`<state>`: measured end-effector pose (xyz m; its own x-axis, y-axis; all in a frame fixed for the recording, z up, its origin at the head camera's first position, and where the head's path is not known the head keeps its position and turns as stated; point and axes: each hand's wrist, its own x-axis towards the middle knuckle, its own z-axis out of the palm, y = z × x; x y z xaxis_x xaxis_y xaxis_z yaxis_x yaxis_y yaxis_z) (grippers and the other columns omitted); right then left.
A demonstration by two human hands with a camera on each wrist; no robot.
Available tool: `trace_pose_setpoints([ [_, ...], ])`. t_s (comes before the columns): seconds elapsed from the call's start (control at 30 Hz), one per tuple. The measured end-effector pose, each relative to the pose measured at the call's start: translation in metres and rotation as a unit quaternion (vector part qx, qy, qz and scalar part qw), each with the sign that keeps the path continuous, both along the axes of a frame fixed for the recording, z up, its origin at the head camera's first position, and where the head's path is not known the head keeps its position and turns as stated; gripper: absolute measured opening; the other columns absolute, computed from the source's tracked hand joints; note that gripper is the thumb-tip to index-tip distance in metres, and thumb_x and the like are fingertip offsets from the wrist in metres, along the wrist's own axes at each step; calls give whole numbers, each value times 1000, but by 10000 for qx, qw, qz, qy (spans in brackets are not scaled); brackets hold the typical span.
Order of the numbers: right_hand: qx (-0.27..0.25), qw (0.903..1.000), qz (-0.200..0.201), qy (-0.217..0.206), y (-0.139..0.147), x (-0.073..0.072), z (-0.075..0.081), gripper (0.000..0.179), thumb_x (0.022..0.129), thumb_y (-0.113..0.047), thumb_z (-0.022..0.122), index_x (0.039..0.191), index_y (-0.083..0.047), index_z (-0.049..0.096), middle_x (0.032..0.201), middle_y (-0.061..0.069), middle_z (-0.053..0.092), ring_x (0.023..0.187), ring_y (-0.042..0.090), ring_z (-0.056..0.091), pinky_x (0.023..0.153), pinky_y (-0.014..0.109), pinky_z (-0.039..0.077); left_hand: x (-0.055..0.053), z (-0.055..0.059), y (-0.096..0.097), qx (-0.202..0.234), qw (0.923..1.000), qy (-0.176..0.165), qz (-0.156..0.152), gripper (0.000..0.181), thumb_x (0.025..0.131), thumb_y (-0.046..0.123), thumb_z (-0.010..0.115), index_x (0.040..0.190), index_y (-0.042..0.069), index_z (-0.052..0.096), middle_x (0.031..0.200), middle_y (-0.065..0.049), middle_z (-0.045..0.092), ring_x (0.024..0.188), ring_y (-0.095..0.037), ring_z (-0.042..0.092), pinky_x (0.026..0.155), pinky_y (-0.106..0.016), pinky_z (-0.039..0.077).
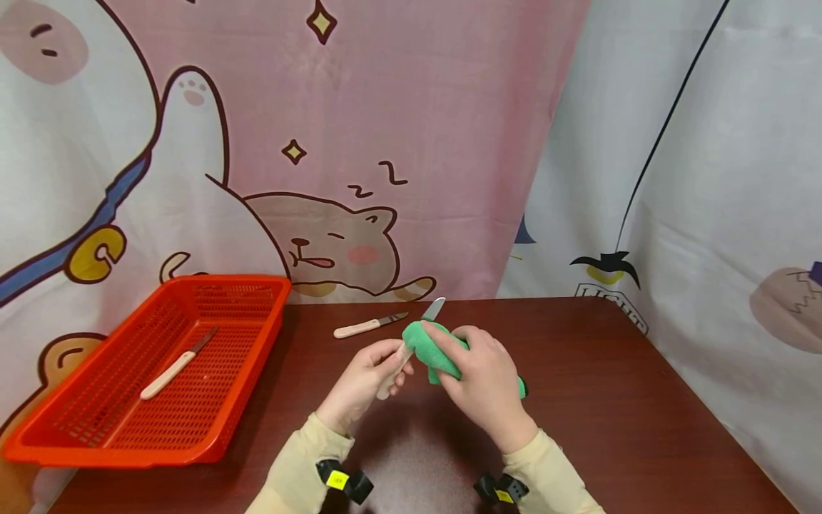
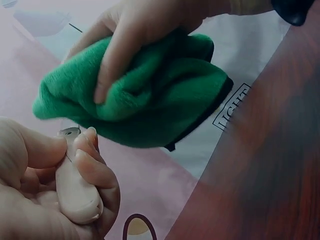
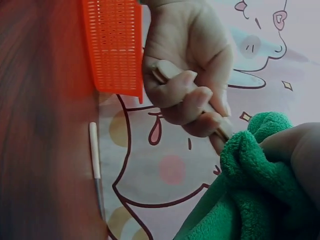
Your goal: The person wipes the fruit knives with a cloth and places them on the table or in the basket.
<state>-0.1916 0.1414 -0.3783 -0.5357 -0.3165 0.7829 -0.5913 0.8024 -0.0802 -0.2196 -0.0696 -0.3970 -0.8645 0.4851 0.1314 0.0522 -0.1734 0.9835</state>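
My left hand grips the pale handle of a knife, its blade pointing up and away. A green cloth, dark along its edge, is folded round the lower blade, and the blade tip sticks out beyond it in the head view. With thumb and fingers my right hand pinches this cloth against the knife. From the left wrist view, the handle lies across the curled left fingers, while the cloth hides most of the blade. Both hands are above the table.
Another pale-handled knife lies on the brown table just beyond the hands. At the left stands an orange plastic basket with one similar knife in it. Printed curtains hang behind the table and along its right side.
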Motion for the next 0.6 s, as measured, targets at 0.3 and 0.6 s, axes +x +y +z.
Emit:
trace_pose_setpoints([
  [0.3,203,9997,-60,-130,0,-4,-6,73,68,-9,82,136,-28,61,94,11,60,78,26,58,63,42,50,1,1,0,-87,9999,57,3,25,103,11,52,119,-7,56,84,-5,61,65,-12,52,58,-21,46],
  [0.6,231,9995,-157,-135,4,-9,-2,73,69,-10,84,136,-28,61,94,12,61,78,26,59,63,43,50,0,1,-1,-82,9999,70,-17,26,103,10,52,122,-7,57,84,-5,61,65,-12,52,58,-21,46],
])
